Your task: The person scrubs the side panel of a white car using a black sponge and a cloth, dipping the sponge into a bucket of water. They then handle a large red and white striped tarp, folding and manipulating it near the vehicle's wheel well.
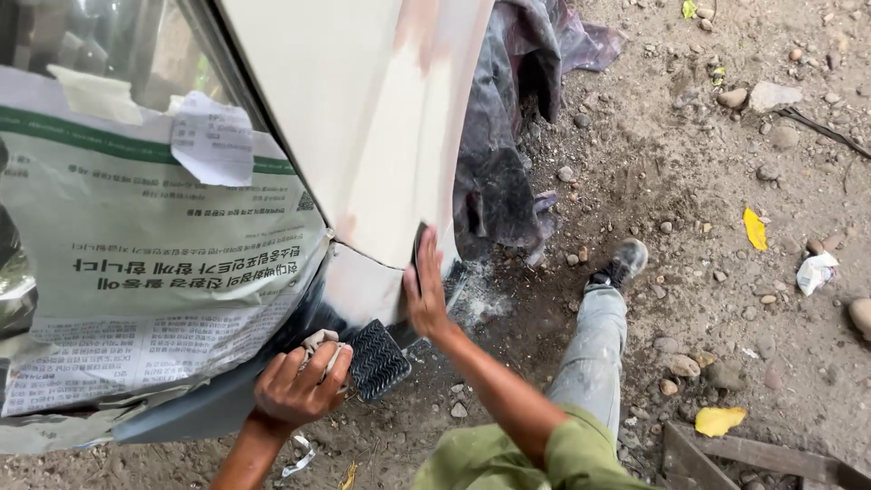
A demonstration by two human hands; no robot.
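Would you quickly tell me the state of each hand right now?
Left hand: closed, holding a crumpled rag.
Right hand: open, fingers flat against the white car panel, over a dark sanding piece.

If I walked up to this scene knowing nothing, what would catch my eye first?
Most likely the big pale car panel filling the upper middle, with the person's right hand pressed flat against its lower edge. Just left of it, newspaper is taped over the window area. Lower down, the left hand grips a crumpled rag beside a black ribbed pad, above dirt ground strewn with stones and yellow leaves.
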